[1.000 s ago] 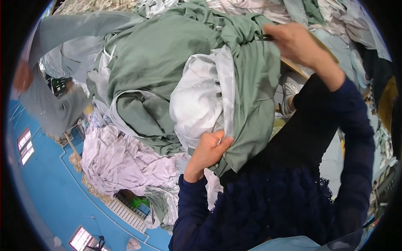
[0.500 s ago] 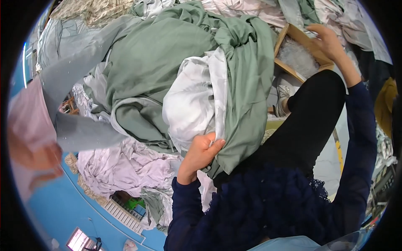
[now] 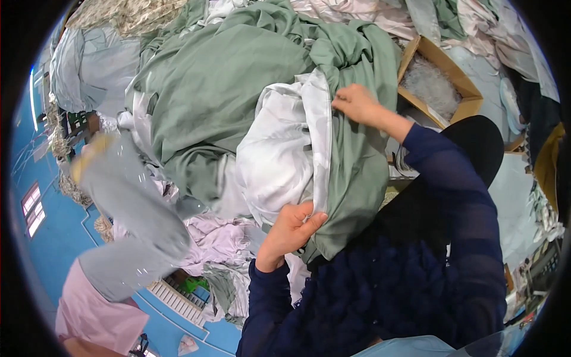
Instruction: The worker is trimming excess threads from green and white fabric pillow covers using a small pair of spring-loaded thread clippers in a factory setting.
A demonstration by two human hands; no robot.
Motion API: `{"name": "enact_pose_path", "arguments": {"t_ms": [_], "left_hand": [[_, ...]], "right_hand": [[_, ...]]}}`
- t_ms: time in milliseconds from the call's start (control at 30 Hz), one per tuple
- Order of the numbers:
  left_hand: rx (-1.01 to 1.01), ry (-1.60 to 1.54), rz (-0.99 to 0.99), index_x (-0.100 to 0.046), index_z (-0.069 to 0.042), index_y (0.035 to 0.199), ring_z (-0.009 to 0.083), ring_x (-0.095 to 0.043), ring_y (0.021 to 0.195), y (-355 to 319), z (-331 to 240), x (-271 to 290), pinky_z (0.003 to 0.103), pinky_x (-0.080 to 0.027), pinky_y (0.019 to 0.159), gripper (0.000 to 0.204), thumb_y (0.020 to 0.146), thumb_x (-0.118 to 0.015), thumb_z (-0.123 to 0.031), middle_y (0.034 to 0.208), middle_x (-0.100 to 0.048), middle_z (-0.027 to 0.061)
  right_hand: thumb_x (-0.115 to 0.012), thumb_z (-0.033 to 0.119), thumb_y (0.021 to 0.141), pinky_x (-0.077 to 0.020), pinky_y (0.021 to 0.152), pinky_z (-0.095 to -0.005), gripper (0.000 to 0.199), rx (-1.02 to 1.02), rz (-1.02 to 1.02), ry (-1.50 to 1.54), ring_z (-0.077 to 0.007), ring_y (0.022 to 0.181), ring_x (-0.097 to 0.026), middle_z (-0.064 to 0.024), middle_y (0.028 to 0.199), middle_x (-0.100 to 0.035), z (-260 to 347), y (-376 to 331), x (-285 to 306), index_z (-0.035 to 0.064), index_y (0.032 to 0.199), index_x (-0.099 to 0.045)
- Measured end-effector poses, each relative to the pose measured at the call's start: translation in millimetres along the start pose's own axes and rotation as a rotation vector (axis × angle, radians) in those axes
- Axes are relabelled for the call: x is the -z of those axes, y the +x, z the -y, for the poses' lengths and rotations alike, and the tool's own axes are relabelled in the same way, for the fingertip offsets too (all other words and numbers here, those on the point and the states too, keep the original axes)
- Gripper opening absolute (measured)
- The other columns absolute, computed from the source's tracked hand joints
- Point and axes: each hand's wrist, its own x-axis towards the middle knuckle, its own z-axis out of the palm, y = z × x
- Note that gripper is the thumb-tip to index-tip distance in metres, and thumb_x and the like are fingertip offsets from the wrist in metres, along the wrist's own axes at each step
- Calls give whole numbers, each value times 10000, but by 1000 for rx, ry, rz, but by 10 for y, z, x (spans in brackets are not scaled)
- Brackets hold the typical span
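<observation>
In the lower centre of the frame, the left hand (image 3: 291, 234) pinches the edge of the white cloth (image 3: 276, 154) where it meets the green cloth (image 3: 208, 89), which lies heaped across the centre and upper centre. The right hand (image 3: 351, 105), right of centre, has its fingers bunched narrow at the white cloth's right border, over the green; whether it grips cannot be told. A cardboard box (image 3: 471, 109) sits upper right, and lilac cloth (image 3: 220, 241) lies left of the left hand.
</observation>
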Motion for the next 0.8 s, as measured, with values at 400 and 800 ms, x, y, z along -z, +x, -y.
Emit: {"name": "enact_pose_path", "arguments": {"t_ms": [400, 800], "left_hand": [[53, -18, -4, -680, 20, 1005, 24, -434, 721, -34, -108, 35, 218, -358, 604, 191, 940, -622, -149, 769, -566, -89], [-22, 24, 1, -650, 19, 938, 39, -365, 597, -3, -4, 75, 273, -324, 489, 204, 945, -621, -183, 612, -451, -39]], "right_hand": [[-653, 265, 864, -379, 565, -309, 256, -41, -162, -307, -137, 583, -464, -27, 672, -562, -1190, -408, 2695, 19, 931, -664], [-776, 222, 745, -528, 827, -349, 492, 7, -139, -134, -249, 992, -661, -173, 1099, -669, -491, 28, 1644, 20, 1173, -642]]}}
